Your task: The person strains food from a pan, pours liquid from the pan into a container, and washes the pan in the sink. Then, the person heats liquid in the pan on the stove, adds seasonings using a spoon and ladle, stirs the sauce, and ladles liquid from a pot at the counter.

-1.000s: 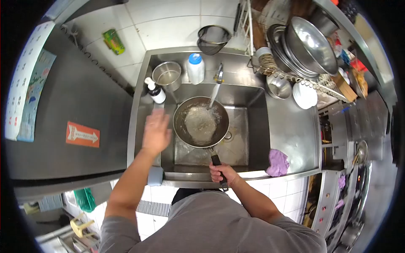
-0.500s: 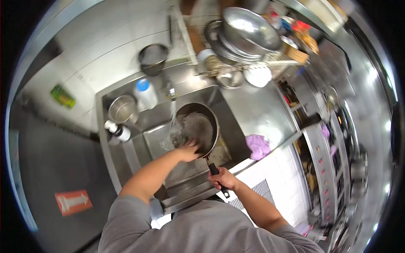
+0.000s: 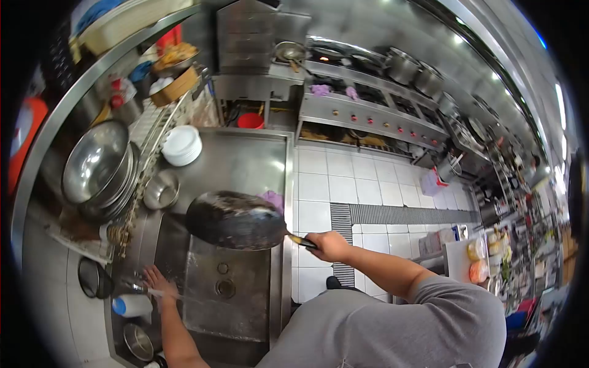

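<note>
1 pan (image 3: 236, 221) up over the sink's (image 3: 205, 316) far end, dark underside showing, right hand (image 3: 329, 246) wrapped round the handle (image 3: 302, 241), left hand (image 3: 161, 287) open and empty, spread at the running water (image 3: 190, 299)

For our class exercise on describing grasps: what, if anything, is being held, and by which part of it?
A pan, held by its handle in the right hand. The left hand, fingers spread near the tap, holds nothing visible.
</note>
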Available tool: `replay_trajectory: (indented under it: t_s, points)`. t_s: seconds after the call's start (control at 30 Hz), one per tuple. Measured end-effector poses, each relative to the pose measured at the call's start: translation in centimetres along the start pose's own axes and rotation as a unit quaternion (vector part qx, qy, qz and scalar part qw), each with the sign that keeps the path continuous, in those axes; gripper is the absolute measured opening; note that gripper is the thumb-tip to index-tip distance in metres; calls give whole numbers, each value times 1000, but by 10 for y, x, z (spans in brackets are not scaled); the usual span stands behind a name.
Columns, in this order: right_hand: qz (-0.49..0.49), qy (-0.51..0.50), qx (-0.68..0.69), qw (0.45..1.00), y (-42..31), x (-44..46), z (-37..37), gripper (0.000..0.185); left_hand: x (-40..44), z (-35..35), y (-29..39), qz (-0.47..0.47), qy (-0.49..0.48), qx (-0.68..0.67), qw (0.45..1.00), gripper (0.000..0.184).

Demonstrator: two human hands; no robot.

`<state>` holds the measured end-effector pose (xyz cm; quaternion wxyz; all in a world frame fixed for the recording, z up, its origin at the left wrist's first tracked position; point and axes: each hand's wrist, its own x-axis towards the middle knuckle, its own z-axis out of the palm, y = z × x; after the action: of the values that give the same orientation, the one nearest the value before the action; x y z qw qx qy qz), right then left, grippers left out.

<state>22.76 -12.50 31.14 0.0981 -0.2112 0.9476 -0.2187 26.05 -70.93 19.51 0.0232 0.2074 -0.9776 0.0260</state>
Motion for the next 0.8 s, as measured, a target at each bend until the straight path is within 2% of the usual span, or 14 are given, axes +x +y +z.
replay_trajectory:
  t_s: [0.07, 0.13, 0.17, 0.23, 0.27, 0.33, 0.37, 0.4, 0.43, 0.47, 0.53, 0.67, 0.73, 0.8]
  points:
    - [48, 81, 38, 995, 19, -23, -11, 21, 2, -17, 14, 30, -245, 106, 963, 93]
    - [121, 117, 54, 984, 39, -50, -20, 21, 3, -12, 21, 13, -317, 147, 937, 94]
    - [128, 126, 55, 982, 50, -64, -23, 21, 7, -12, 31, 22, -311, 150, 938, 94]
    - [205, 166, 123, 957, 69, -97, -24, 22, 10, -12, 54, -67, -295, 71, 950, 92]
    - [212, 174, 127, 953, 84, -116, -17, 22, 7, -5, 63, -57, -290, 76, 952, 92]
    - [264, 246, 215, 907, 113, -147, -7, 20, 4, 9, 96, -65, -150, -106, 981, 84]
    - [274, 257, 219, 900, 125, -163, -5, 20, 3, 13, 118, -50, -147, -102, 983, 84]
    - [344, 246, 292, 858, 129, -178, -8, 18, -6, 11, 144, -26, -82, -163, 983, 79]
    - [407, 232, 363, 806, 137, -191, -10, 17, -16, 9, 173, -3, -17, -225, 974, 75]
    - [407, 258, 389, 785, 156, -205, 1, 12, -24, 12, 206, 9, -16, -221, 975, 75]
    - [434, 264, 424, 750, 183, -238, 16, 12, -39, 18, 274, 68, 95, -310, 943, 73]
    - [489, 295, 498, 653, 231, -302, 43, 13, -82, 4, 401, 95, 51, -352, 930, 81]
    - [494, 304, 504, 640, 254, -329, 49, 14, -104, 6, 439, 99, -33, -198, 975, 90]
    - [497, 320, 546, 594, 266, -354, 43, 12, -125, -4, 465, 97, -58, -125, 986, 96]
